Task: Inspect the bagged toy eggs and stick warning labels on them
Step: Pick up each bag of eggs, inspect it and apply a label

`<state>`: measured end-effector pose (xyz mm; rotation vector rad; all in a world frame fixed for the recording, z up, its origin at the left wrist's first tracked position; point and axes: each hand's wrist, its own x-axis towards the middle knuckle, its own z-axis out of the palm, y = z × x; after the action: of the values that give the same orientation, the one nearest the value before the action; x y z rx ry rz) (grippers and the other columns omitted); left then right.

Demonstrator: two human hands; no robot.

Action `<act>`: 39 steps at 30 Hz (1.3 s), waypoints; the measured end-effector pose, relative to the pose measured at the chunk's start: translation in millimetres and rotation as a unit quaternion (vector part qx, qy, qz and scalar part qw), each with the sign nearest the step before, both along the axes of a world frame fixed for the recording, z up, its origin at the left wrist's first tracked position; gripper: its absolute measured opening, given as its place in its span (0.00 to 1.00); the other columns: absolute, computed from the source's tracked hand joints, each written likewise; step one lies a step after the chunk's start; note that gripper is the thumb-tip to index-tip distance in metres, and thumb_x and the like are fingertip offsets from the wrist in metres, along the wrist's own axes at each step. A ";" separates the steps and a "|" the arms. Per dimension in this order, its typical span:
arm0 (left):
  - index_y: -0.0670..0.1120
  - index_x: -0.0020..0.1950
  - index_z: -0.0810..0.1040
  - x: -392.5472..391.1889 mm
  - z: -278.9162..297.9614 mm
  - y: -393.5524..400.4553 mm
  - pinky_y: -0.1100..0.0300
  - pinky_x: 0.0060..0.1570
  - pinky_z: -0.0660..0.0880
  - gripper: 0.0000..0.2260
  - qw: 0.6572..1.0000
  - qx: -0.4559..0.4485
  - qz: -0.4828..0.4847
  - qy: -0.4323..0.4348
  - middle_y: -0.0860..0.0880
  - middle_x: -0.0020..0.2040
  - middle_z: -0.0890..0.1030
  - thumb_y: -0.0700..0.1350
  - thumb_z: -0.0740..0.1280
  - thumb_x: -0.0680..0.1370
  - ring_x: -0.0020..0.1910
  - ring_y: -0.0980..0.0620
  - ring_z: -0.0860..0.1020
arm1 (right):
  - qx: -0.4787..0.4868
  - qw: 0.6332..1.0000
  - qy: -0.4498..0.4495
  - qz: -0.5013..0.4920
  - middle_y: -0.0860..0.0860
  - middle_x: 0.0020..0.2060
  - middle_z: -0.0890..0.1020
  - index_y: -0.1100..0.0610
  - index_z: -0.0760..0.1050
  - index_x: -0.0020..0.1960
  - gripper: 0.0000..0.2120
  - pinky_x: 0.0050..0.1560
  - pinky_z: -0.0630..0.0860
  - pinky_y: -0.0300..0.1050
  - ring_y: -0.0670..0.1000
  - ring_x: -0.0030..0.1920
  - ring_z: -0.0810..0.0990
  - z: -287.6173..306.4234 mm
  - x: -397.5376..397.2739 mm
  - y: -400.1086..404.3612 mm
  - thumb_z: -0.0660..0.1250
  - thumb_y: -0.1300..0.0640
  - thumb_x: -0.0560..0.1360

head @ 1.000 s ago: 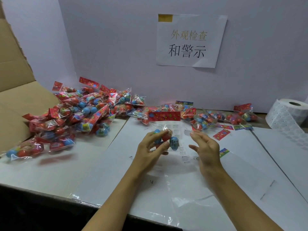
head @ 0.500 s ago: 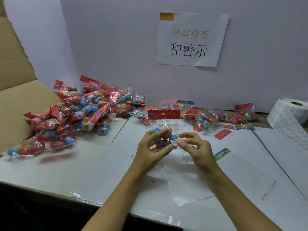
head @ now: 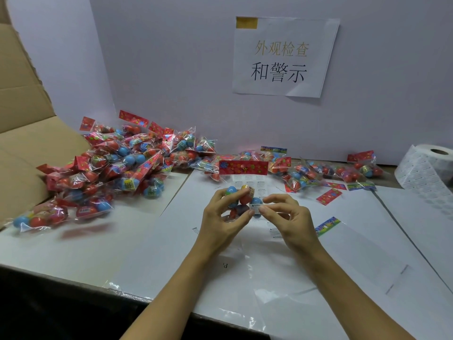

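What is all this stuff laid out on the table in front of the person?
held bag of toy eggs: one, clear with red header, centre, in both hands
warning label: one, white, on the held bag
piled bags: many, red and blue, left
scattered bags: several, along the back wall
label roll: one, white, far right
label sheet: one, white, behind the held bag
wall sign: one, white
cardboard box: one, brown, left
left hand: holds the bag
right hand: pinches the label

Both forearms reach forward, hands meeting at centre. The left hand [head: 220, 217] is curled, gripping; the right hand [head: 288, 217] apparently pinches, fingertips touching.
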<state>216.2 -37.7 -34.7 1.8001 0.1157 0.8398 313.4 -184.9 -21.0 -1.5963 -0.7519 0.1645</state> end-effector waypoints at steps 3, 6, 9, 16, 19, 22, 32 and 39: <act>0.47 0.69 0.79 -0.5 1.4 -0.9 0.60 0.57 0.82 0.23 1.000 -0.003 0.006 -0.008 0.47 0.63 0.76 0.37 0.76 0.75 0.58 0.55 0.82 | 0.006 1.000 0.005 -0.002 0.45 0.52 0.81 0.48 0.85 0.41 0.05 0.51 0.78 0.41 0.47 0.59 0.78 -1.3 -0.5 0.4 0.75 0.57 0.74; 0.47 0.69 0.80 -0.6 2.5 -1.7 0.63 0.57 0.80 0.23 1.000 0.000 0.011 -0.009 0.46 0.63 0.76 0.37 0.77 0.75 0.58 0.57 0.81 | 0.005 1.000 0.004 -0.021 0.45 0.53 0.80 0.50 0.85 0.42 0.02 0.53 0.79 0.44 0.48 0.59 0.78 -2.1 -0.6 1.5 0.75 0.56 0.74; 0.48 0.68 0.79 -0.7 2.9 -3.4 0.66 0.56 0.79 0.23 1.000 0.006 0.013 -0.013 0.45 0.64 0.75 0.37 0.77 0.75 0.59 0.58 0.81 | -0.004 0.998 -0.027 -0.047 0.42 0.53 0.79 0.48 0.84 0.43 0.02 0.51 0.78 0.41 0.47 0.60 0.77 -3.8 -1.8 2.3 0.75 0.55 0.74; 0.45 0.69 0.79 -1.2 3.3 -2.2 0.62 0.58 0.81 0.23 0.999 -0.006 0.029 -0.017 0.44 0.62 0.76 0.36 0.76 0.75 0.58 0.55 0.81 | 0.052 0.996 0.012 -0.073 0.41 0.56 0.78 0.46 0.83 0.48 0.08 0.46 0.76 0.32 0.35 0.56 0.77 -1.6 -0.2 0.7 0.75 0.47 0.69; 0.45 0.70 0.79 -1.6 3.9 -1.7 0.61 0.58 0.81 0.24 0.999 -0.006 0.035 -0.015 0.43 0.63 0.76 0.36 0.76 0.75 0.58 0.54 0.81 | 0.040 0.997 -0.006 -0.065 0.41 0.54 0.79 0.44 0.84 0.44 0.08 0.48 0.76 0.35 0.39 0.56 0.78 -2.0 -0.5 0.1 0.74 0.44 0.67; 0.45 0.70 0.78 -2.3 4.2 -3.2 0.55 0.59 0.82 0.24 0.999 -0.008 0.031 -0.012 0.42 0.63 0.76 0.36 0.76 0.75 0.58 0.49 0.82 | 0.031 0.997 -0.038 -0.056 0.40 0.53 0.78 0.43 0.84 0.44 0.08 0.47 0.77 0.33 0.38 0.57 0.77 -2.0 -2.2 0.3 0.75 0.44 0.66; 0.48 0.69 0.78 -1.7 4.7 -4.3 0.61 0.57 0.81 0.23 1.000 -0.001 0.019 -0.012 0.44 0.62 0.77 0.36 0.76 0.75 0.57 0.53 0.82 | 0.027 0.995 -0.057 -0.080 0.40 0.51 0.78 0.44 0.81 0.42 0.08 0.50 0.79 0.41 0.44 0.56 0.79 -4.5 1.8 -0.2 0.75 0.57 0.74; 0.46 0.70 0.79 -1.3 3.7 -3.6 0.62 0.58 0.80 0.24 1.000 0.005 0.018 -0.005 0.44 0.63 0.77 0.37 0.76 0.75 0.57 0.54 0.82 | 0.022 0.992 -0.079 -0.100 0.39 0.50 0.78 0.43 0.81 0.41 0.09 0.45 0.76 0.32 0.42 0.54 0.78 -7.6 3.0 0.9 0.76 0.56 0.74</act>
<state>214.9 -41.3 -31.0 1.8082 0.1379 0.8756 316.4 -184.1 -28.6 -1.6452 -0.7056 -0.1255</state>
